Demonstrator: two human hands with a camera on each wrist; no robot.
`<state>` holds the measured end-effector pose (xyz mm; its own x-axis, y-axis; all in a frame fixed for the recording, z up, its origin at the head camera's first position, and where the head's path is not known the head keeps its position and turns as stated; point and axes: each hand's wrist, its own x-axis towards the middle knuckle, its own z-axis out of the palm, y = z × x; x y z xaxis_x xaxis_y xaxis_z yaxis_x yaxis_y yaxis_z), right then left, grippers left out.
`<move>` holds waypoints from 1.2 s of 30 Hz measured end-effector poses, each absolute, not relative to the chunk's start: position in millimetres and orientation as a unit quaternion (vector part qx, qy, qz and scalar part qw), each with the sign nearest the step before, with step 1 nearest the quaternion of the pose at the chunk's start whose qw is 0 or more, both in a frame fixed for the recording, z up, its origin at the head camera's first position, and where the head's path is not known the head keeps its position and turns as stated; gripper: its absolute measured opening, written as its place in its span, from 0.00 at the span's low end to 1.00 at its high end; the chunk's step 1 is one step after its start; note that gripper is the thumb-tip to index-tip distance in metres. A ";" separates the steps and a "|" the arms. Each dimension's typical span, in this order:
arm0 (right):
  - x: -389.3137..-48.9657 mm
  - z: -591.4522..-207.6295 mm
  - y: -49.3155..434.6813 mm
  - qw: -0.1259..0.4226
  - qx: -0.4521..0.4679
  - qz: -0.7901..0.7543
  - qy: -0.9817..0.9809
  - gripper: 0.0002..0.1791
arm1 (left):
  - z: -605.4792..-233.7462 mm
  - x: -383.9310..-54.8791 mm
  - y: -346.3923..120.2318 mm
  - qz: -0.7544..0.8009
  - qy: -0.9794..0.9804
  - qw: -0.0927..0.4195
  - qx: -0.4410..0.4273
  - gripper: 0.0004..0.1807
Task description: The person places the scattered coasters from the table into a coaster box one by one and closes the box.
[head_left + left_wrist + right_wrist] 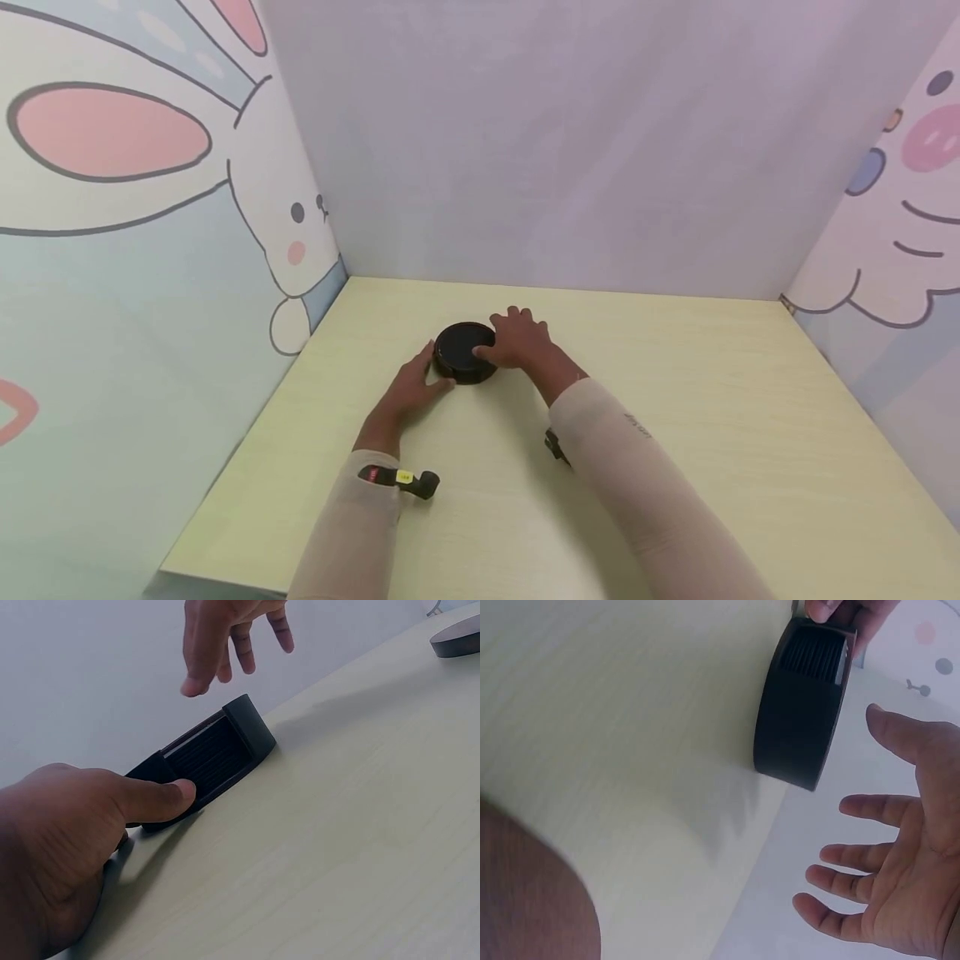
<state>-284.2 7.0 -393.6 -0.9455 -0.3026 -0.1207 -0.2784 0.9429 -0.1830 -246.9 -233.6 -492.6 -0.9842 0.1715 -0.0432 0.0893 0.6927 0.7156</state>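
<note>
A round black holder [466, 348], which looks like a coaster holder, stands on the tabletop. Through a gap in its side, thin dark layers [211, 756] show stacked. My left hand [411, 385] grips its left side, with the thumb [161, 799] against the front by the gap; its other fingers are mostly hidden. Just over the holder's right edge hovers my right hand [521, 340], fingers spread and loosely bent. In the right wrist view that hand [911, 847] is apart from the holder [799, 712] and holds nothing.
The pale wooden table [712, 400] meets a plain back wall [562, 150] and cartoon-printed side walls [135, 333]. A flat round thing [459, 639] with a dark rim lies farther right in the left wrist view. Part of a brown rounded shape [532, 892] fills the right wrist view's lower corner.
</note>
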 end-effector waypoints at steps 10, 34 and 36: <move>-280.4 -385.2 46.4 0.139 -0.121 -0.086 0.979 0.46 | -491.1 -247.9 -233.4 0.380 0.920 0.047 0.085 0.54; -195.6 -373.1 116.0 0.243 -0.135 -0.089 0.956 0.55 | -492.1 -245.9 -234.5 0.390 0.916 0.040 0.092 0.54; -188.9 -373.2 120.7 0.242 -0.143 -0.091 0.955 0.54 | -492.9 -244.7 -233.8 0.395 0.913 0.041 0.091 0.54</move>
